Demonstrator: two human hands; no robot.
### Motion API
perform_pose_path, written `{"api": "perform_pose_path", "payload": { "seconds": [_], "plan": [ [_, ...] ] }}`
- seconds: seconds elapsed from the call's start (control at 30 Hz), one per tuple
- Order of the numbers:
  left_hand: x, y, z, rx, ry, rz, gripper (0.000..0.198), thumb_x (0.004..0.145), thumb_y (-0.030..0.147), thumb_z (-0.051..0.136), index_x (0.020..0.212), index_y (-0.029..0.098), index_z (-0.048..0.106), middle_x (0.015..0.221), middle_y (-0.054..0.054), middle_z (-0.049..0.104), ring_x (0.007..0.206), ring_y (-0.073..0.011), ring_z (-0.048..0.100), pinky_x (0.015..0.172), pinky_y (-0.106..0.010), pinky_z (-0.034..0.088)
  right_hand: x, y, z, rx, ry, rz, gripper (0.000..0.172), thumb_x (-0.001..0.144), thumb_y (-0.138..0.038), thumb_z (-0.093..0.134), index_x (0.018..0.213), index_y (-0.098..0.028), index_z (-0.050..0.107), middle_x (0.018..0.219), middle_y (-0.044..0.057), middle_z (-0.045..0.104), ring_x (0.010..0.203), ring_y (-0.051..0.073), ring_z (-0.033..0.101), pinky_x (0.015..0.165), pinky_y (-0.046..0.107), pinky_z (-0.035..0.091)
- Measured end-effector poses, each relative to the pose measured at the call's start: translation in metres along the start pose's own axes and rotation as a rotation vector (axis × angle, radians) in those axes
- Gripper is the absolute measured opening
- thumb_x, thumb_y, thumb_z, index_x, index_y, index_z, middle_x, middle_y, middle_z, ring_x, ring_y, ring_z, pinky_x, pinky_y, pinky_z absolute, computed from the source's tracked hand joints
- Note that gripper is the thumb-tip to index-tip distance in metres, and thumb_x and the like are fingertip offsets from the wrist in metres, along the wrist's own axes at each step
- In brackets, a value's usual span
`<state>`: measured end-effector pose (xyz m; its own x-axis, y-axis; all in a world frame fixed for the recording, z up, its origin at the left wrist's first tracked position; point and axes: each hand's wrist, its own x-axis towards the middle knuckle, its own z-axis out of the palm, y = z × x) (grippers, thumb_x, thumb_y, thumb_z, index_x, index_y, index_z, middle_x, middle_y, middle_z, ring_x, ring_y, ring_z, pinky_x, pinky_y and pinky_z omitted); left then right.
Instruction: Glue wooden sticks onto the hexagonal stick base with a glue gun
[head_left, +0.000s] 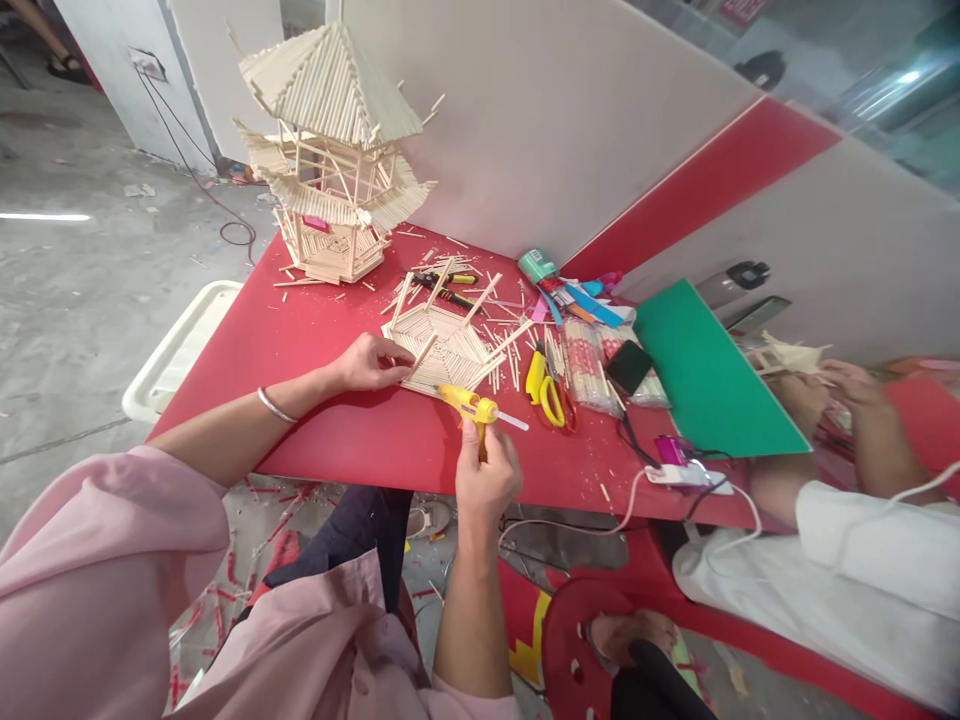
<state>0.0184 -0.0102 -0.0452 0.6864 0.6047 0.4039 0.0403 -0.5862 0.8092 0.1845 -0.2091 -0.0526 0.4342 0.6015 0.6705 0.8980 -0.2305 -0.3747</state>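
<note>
A yellow hot glue gun (469, 402) is gripped in my right hand (487, 475), its nozzle pointing left at the near edge of a hexagonal base of wooden sticks (457, 335). From the gun's back end sticks out a pale glue stick (513, 420). My left hand (375, 362) has thumb and fingers closed on the base's left edge, beside a short stick post (421, 358). Several such posts rise from the base. Behind it on the left stands a tiered pagoda model (337, 100) made of the same sticks.
Yellow-handled scissors (551, 395), pliers (450, 292), bagged sticks (589, 365) and loose stick pieces lie on the red table (300, 350). Rightward are a green board (720, 375), a power strip (690, 480) with cords, and another person's hands (847, 395) holding a stick piece.
</note>
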Motion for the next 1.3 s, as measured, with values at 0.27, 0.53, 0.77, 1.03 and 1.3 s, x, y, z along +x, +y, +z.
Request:
{"api": "perform_pose_path", "payload": {
  "seconds": [0.27,0.53,0.77,1.03,1.3],
  "plan": [
    [0.001,0.005,-0.001,-0.009,-0.027,-0.03,0.024,0.079,0.029,0.061,0.085,0.013,0.078,0.078,-0.005,0.077,0.069,-0.0142,0.069,0.066,-0.021,0.054,0.004,0.0,-0.01,-0.094,-0.019,0.051,0.048,0.101,-0.052,0.048,0.105,-0.014,0.077,0.08,0.011,0.071,0.075,0.021,0.064,0.07,0.03,0.044],
    [0.0,0.005,0.0,0.005,-0.021,-0.053,0.024,0.079,0.032,0.06,0.083,0.015,0.078,0.077,-0.004,0.077,0.068,-0.0147,0.068,0.065,-0.022,0.053,0.014,-0.01,-0.013,-0.117,-0.087,0.035,0.051,0.101,-0.055,0.044,0.104,-0.017,0.078,0.076,0.009,0.068,0.071,0.019,0.059,0.067,0.031,0.039],
    [0.004,-0.006,-0.003,0.246,0.402,-0.161,0.014,0.078,0.024,0.056,0.074,0.017,0.067,0.078,-0.007,0.069,0.075,-0.0193,0.063,0.074,-0.033,0.053,0.02,-0.007,-0.022,-0.144,-0.08,0.044,0.054,0.102,-0.056,0.043,0.097,-0.016,0.079,0.073,0.008,0.067,0.067,0.018,0.057,0.063,0.03,0.035],
    [0.013,-0.04,-0.016,0.034,0.292,-0.199,0.077,0.068,0.028,0.076,0.139,0.021,0.049,0.142,-0.015,0.056,0.135,-0.0329,0.051,0.11,-0.043,0.044,0.021,-0.007,-0.019,-0.154,-0.097,0.039,0.053,0.101,-0.056,0.043,0.098,-0.018,0.079,0.074,0.007,0.067,0.066,0.016,0.057,0.062,0.03,0.034],
    [0.013,-0.031,-0.013,-0.076,0.221,-0.277,0.03,0.074,0.038,0.063,0.093,0.015,0.068,0.093,-0.007,0.073,0.087,-0.0208,0.066,0.085,-0.033,0.051,0.011,-0.001,-0.016,-0.041,-0.112,0.069,0.05,0.1,-0.056,0.046,0.098,-0.017,0.077,0.079,0.009,0.07,0.073,0.019,0.062,0.068,0.029,0.041]
  ]
}}
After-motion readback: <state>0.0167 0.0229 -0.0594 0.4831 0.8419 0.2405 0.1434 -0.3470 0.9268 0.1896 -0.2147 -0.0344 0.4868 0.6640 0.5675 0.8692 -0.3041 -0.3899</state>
